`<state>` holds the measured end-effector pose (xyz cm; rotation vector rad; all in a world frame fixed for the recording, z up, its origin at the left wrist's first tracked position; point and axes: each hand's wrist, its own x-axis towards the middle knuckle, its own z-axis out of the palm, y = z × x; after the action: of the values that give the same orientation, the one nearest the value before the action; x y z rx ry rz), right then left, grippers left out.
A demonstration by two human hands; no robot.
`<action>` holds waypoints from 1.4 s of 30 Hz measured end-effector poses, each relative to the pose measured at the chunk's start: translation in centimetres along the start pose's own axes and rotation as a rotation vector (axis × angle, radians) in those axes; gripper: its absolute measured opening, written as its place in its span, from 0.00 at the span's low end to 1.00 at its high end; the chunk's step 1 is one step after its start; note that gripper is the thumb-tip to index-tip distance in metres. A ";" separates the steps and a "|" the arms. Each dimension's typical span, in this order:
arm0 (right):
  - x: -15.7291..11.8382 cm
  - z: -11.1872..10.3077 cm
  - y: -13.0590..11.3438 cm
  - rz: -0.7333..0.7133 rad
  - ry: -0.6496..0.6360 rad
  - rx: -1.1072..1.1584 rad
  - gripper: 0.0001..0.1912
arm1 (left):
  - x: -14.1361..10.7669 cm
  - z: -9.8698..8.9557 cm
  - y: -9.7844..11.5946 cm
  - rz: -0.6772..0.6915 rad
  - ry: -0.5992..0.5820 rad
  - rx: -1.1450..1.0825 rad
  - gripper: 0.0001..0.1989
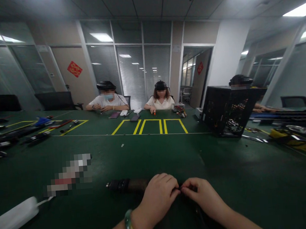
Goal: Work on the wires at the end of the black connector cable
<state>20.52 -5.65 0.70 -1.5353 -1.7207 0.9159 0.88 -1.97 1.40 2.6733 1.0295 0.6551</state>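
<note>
My left hand has its fingers curled and the thumb pressed against them. Close beside it, my right hand pinches with thumb and index finger, the fingertips nearly meeting those of the left. Something small and dark sits between the fingertips, too little of it showing to name. Behind my left hand lies a dark cylindrical object with a black ridged collar and a small metal tip pointing left; its right part is hidden by the hand. A black cord-like piece shows below my right hand. My left wrist wears a green bangle.
A white elongated object lies at the lower left, near a blurred-out item. A black computer case stands at the right. Tools cover the far left. Two people sit opposite, another behind the case. Yellow tape marks the green table.
</note>
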 end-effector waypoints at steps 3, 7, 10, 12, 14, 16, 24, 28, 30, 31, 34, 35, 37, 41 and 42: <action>0.2 0.3 -0.2 -0.015 0.020 -0.025 0.08 | 0.1 0.3 0.2 -0.009 0.005 0.009 0.01; 0.3 0.2 -0.3 -0.037 0.018 -0.050 0.08 | 0.0 0.5 0.4 -0.058 0.017 0.016 0.04; 0.3 0.1 -0.1 -0.034 0.011 -0.040 0.08 | -0.1 0.4 0.5 -0.065 0.028 0.020 0.05; 0.3 0.0 0.1 -0.025 0.008 -0.017 0.09 | -0.2 0.3 0.5 -0.047 0.031 0.020 0.03; 0.2 0.0 0.2 -0.022 0.003 0.003 0.09 | -0.2 0.3 0.4 -0.030 0.031 0.016 0.02; 0.2 -0.1 0.3 -0.023 0.002 0.009 0.09 | -0.1 0.4 0.4 -0.027 0.031 0.013 0.02; 0.5 0.3 1.0 -0.019 0.002 -0.025 0.09 | 0.3 0.7 0.4 -0.066 0.025 0.046 0.04; 0.6 0.3 1.0 -0.035 0.007 -0.048 0.09 | 0.4 0.4 0.4 -0.099 0.022 0.005 0.02; 0.6 0.2 1.0 -0.044 0.006 -0.047 0.08 | 0.3 0.4 0.4 -0.107 0.031 -0.011 0.02; 0.6 0.1 0.9 -0.043 0.001 -0.047 0.08 | 0.2 0.4 0.3 -0.102 0.037 -0.019 0.02; 0.6 0.1 1.0 -0.035 -0.004 -0.061 0.08 | 0.0 0.6 0.1 -0.068 0.051 -0.040 0.02; 0.7 0.2 1.0 -0.036 -0.003 -0.067 0.08 | -0.1 0.7 0.0 -0.059 0.052 -0.043 0.02; 0.7 0.2 1.0 -0.045 0.002 -0.076 0.08 | -0.1 0.7 0.0 -0.049 0.049 -0.043 0.02; 0.7 0.2 0.7 -0.064 -0.002 -0.087 0.08 | 0.1 0.7 0.3 -0.034 0.054 -0.049 0.04; 0.7 0.2 0.6 -0.066 0.000 -0.090 0.08 | 0.1 0.6 0.3 -0.027 0.061 -0.053 0.04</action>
<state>20.63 -4.92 0.13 -1.5263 -1.8237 0.8152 1.40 -2.20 1.01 2.6041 1.0466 0.7520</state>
